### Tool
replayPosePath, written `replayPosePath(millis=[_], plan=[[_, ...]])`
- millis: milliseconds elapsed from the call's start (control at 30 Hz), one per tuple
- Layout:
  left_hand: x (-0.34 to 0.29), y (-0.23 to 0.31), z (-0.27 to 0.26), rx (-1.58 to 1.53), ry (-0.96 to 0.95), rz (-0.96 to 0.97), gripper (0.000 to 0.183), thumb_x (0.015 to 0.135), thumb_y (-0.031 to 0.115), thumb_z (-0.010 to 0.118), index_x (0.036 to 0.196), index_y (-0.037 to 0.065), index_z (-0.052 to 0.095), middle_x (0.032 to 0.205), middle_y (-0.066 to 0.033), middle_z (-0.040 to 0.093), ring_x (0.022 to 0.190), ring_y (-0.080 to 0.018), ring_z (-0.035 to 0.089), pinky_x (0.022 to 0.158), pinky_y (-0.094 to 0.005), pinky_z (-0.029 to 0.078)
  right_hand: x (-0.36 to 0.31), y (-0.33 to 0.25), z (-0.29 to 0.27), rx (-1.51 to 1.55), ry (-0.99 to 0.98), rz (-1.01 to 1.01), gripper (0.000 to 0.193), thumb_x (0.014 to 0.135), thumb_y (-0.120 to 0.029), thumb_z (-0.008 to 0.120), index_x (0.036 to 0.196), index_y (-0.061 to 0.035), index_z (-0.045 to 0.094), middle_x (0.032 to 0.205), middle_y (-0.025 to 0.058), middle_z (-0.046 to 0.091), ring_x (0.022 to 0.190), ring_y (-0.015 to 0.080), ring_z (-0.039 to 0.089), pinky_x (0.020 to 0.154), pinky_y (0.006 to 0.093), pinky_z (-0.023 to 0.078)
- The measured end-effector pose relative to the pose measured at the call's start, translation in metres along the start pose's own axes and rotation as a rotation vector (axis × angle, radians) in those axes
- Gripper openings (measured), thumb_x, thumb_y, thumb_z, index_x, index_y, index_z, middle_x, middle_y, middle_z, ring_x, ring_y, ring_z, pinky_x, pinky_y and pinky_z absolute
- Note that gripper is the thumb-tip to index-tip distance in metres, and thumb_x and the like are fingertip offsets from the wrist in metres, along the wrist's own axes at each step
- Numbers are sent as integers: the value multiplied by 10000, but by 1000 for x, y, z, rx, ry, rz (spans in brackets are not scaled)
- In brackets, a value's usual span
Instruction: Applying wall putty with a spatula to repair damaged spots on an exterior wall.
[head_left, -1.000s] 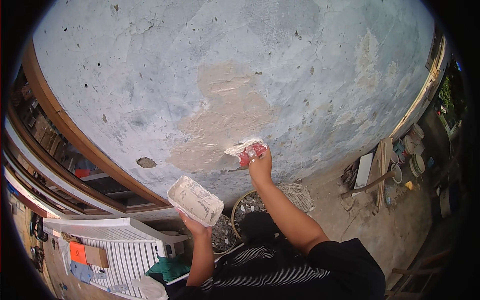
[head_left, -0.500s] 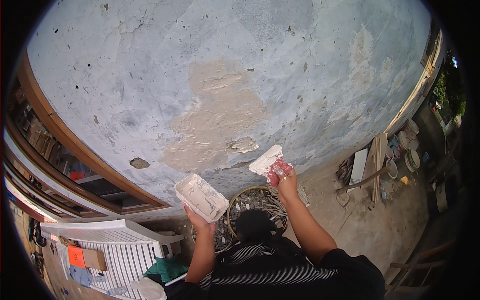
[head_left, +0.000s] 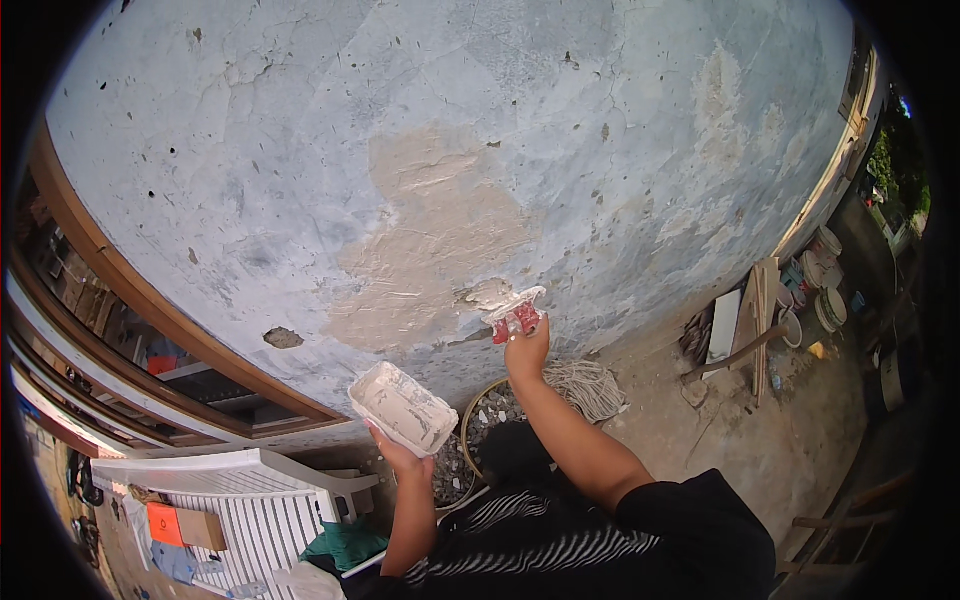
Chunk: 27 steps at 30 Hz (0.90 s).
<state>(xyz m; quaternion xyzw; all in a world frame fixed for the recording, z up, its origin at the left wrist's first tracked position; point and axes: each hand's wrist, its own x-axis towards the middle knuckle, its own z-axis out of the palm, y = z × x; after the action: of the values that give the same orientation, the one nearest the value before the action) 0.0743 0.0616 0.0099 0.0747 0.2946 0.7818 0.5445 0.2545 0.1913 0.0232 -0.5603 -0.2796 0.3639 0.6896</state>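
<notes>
My left hand (head_left: pixel 402 454) is closed around the lower edge of a rectangular tub (head_left: pixel 405 408), smeared with whitish filler and tilted so that its inside shows. In my right hand (head_left: pixel 528 352) is a red, filler-coated scraper (head_left: pixel 517 318), gripped by its red part. Its pale blade edge meets or nearly meets the wall (head_left: pixel 620 200) just below a chipped spot (head_left: pixel 485 293); actual contact cannot be made out. Above and left of the scraper spreads a beige patch of filler (head_left: pixel 440 240) on the worn blue-grey surface. A dark hole (head_left: pixel 283 338) lies further left.
Below the wall stand round baskets of rubble (head_left: pixel 490 410) beside a bundle of pale cords (head_left: pixel 590 390). A white slatted bench (head_left: pixel 270 500) holds an orange box (head_left: pixel 168 524). Wooden window frames (head_left: pixel 200 340) line the left; boards (head_left: pixel 755 330) and buckets (head_left: pixel 830 308) stand right.
My right hand has moved left and up with the scraper, bringing the blade to the wall by the chipped spot. My left hand and the tub stay nearly in place.
</notes>
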Motion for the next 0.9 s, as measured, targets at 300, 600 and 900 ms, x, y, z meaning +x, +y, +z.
replayPosePath(millis=[300, 600, 900], plan=[[-5, -3, 17, 47, 5, -37, 607, 956, 549, 272, 1395, 135, 333, 1375, -82, 429, 1209, -311, 465, 1000, -471, 392, -16, -40, 22, 181, -115, 14, 502, 869, 1, 577, 1299, 100, 336, 1110, 154, 589, 987, 182, 588, 844, 273, 456], [-2, -14, 16, 83, 7, -52, 590, 957, 542, 279, 1391, 147, 342, 1361, -76, 444, 1207, -305, 469, 995, -467, 399, -51, -30, -9, 316, -339, 31, 438, 877, 6, 575, 1274, 35, 391, 1092, 113, 605, 958, 155, 600, 826, 263, 467], [0, -7, 8, 55, 15, -31, 600, 953, 550, 287, 1394, 146, 337, 1371, -77, 435, 1213, -306, 463, 999, -466, 395, -47, 9, -32, 257, -318, 292, 121, 896, 0, 541, 996, -5, 608, 909, 47, 653, 762, 125, 621, 635, 268, 495]])
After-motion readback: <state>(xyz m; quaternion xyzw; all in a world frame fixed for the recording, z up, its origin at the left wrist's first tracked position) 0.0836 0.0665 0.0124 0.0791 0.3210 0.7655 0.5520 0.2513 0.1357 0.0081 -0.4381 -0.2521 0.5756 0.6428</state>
